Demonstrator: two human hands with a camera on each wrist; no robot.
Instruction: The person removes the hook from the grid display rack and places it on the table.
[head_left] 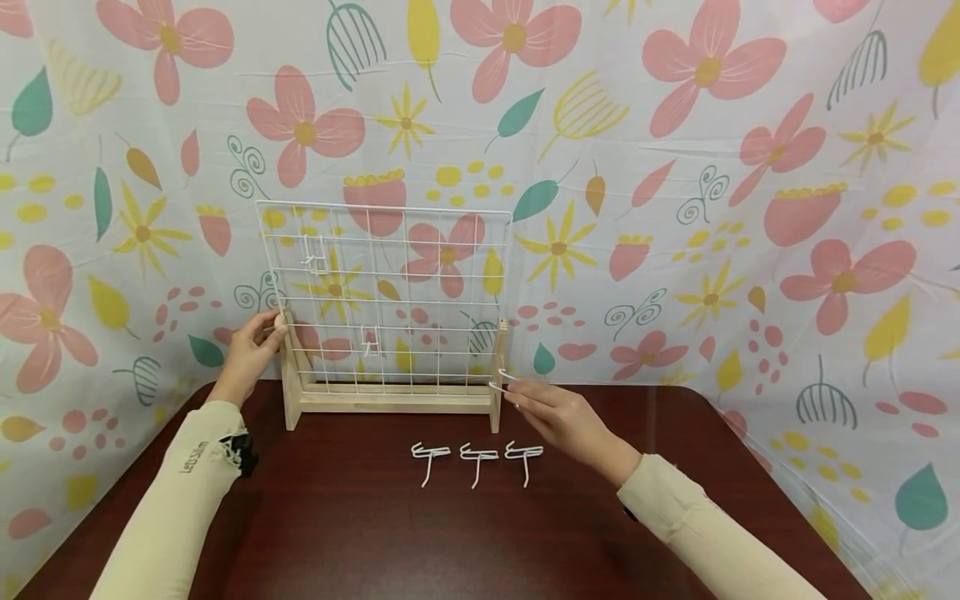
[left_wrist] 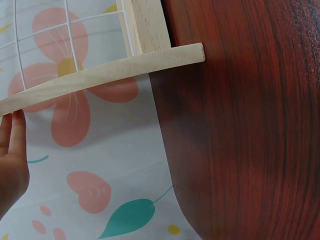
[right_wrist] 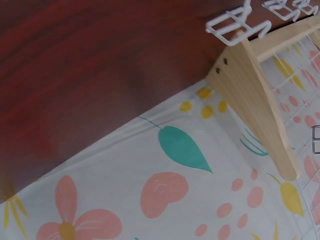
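Note:
A white wire grid panel (head_left: 390, 292) stands upright in a wooden base (head_left: 397, 407). My left hand (head_left: 251, 354) grips the top of its left wooden post (head_left: 291, 375); the left wrist view shows fingers (left_wrist: 17, 132) against the post's edge (left_wrist: 100, 75). Just right of the right post (head_left: 497, 367), my right hand (head_left: 558, 417) holds a white wire hook (head_left: 507, 374), its two prongs pointing at the grid. This hand is outside the right wrist view. Two white hooks hang on the grid, one upper left (head_left: 313, 257), one lower (head_left: 371, 343).
Three white wire hooks (head_left: 478, 455) lie in a row on the dark red-brown table (head_left: 360, 517), in front of the base. A flower-printed curtain (head_left: 600, 250) hangs close behind the grid and along both sides.

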